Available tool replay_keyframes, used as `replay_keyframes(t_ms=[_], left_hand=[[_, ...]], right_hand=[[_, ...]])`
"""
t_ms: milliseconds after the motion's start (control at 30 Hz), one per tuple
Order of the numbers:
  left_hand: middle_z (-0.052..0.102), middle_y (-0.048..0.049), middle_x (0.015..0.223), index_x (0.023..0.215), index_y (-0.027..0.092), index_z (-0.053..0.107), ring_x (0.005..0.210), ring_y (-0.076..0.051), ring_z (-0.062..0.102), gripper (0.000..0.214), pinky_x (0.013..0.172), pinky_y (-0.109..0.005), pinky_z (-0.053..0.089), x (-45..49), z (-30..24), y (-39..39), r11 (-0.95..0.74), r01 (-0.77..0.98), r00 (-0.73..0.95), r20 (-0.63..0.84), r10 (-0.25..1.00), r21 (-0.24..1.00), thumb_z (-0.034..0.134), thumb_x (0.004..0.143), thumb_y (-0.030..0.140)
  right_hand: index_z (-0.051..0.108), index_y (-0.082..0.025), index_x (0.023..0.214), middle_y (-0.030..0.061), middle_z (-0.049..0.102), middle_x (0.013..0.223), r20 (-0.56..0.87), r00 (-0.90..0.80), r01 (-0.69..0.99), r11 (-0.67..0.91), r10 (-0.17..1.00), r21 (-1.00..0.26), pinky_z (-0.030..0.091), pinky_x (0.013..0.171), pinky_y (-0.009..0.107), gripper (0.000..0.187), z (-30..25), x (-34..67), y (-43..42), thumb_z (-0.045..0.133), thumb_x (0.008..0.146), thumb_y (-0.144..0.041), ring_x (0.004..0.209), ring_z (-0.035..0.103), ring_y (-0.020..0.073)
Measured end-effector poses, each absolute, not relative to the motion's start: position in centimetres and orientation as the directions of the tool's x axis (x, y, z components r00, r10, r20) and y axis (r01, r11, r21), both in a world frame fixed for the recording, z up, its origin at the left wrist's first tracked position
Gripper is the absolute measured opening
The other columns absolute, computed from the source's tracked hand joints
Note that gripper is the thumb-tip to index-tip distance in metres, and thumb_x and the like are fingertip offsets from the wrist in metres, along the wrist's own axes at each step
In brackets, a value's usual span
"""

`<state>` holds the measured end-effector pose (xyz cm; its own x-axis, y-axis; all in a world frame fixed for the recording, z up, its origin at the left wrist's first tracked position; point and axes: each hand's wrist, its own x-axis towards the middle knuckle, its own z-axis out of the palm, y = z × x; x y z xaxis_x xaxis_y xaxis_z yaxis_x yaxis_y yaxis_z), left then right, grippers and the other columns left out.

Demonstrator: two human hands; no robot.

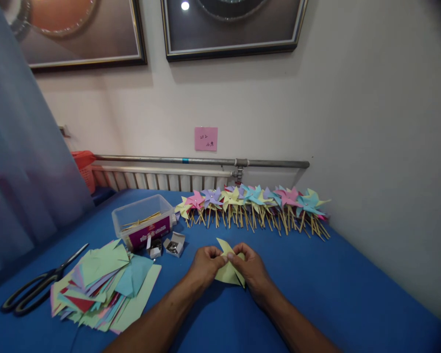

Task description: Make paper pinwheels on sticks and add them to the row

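Note:
Between my two hands is a pale yellow paper pinwheel [228, 275], partly folded, with one point sticking up and a slit at its lower right. My left hand [206, 263] pinches its left side between thumb and fingers. On the right side, my right hand [250, 267] grips the same paper, its thumb pressed near the middle beside the left thumb. The fingertips behind the paper are hidden. Left of my hands stand two small white boxes, one [175, 245] holding small metal pins and the other [155, 248] with dark contents.
Cut coloured paper [106, 279] lies heaped at the left beside black-handled scissors [44, 284]. A clear plastic tub [143, 223] holds thin sticks. Finished pinwheels [253, 196] on sticks line the back of the blue table [334, 294]. Behind are a pipe [202, 161] and a radiator [161, 180].

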<state>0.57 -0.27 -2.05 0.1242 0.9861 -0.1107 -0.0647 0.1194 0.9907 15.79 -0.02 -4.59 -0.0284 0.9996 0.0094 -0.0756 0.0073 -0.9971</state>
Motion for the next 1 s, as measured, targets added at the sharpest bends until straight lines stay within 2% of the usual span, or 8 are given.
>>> replay_keyframes(t_ms=[167,667,767,867,1000], left_hand=[[0.053,0.0031,0.052,0.063,0.015,0.058,0.047,-0.008,0.040,0.044,0.049,-0.023,0.029,0.6,-2.2,-0.2,0.108,-0.066,0.114,-0.100,0.988,0.992,0.083,0.053,0.050],[0.050,0.0047,0.050,0.057,0.018,0.050,0.046,-0.007,0.040,0.040,0.047,-0.023,0.028,0.5,-1.7,-0.4,0.116,-0.017,0.133,-0.112,0.985,0.993,0.083,0.052,0.040],[0.055,0.0027,0.051,0.058,0.017,0.053,0.045,-0.009,0.044,0.033,0.047,-0.023,0.032,0.4,-1.5,-0.3,0.157,-0.075,0.120,-0.147,0.982,0.985,0.080,0.052,0.035],[0.060,-0.0002,0.053,0.060,0.016,0.056,0.046,-0.011,0.050,0.029,0.049,-0.024,0.037,0.3,-1.4,-0.2,0.187,-0.183,0.111,-0.169,0.979,0.965,0.078,0.051,0.033],[0.061,-0.0005,0.053,0.060,0.016,0.057,0.045,-0.010,0.049,0.027,0.048,-0.024,0.037,0.3,-1.2,-0.2,0.190,-0.253,0.100,-0.169,0.980,0.949,0.078,0.050,0.030]], right_hand=[[0.052,-0.024,0.080,-0.0048,0.063,0.058,-0.033,-0.048,-0.133,-0.039,0.998,-0.990,0.043,0.048,0.025,0.050,-4.4,15.5,-0.2,0.081,0.061,-0.059,0.047,0.055,0.0141],[0.054,-0.023,0.077,-0.0056,0.061,0.056,-0.025,-0.033,-0.099,-0.028,0.999,-0.995,0.040,0.047,0.023,0.043,-5.0,15.4,-0.2,0.082,0.063,-0.052,0.049,0.053,0.0123],[0.058,-0.022,0.087,-0.0036,0.066,0.063,-0.044,-0.051,-0.199,-0.053,0.998,-0.979,0.044,0.051,0.025,0.047,-4.3,15.2,-0.6,0.084,0.062,-0.051,0.052,0.058,0.0142],[0.058,-0.020,0.109,-0.0002,0.071,0.073,-0.064,-0.025,-0.310,-0.068,0.998,-0.948,0.049,0.058,0.029,0.061,-3.4,15.0,-1.1,0.085,0.063,-0.049,0.060,0.065,0.0174],[0.053,-0.019,0.123,0.0051,0.075,0.085,-0.039,-0.050,-0.279,-0.052,0.998,-0.959,0.052,0.064,0.033,0.075,-3.1,14.7,-1.4,0.085,0.061,-0.048,0.070,0.070,0.0227]])
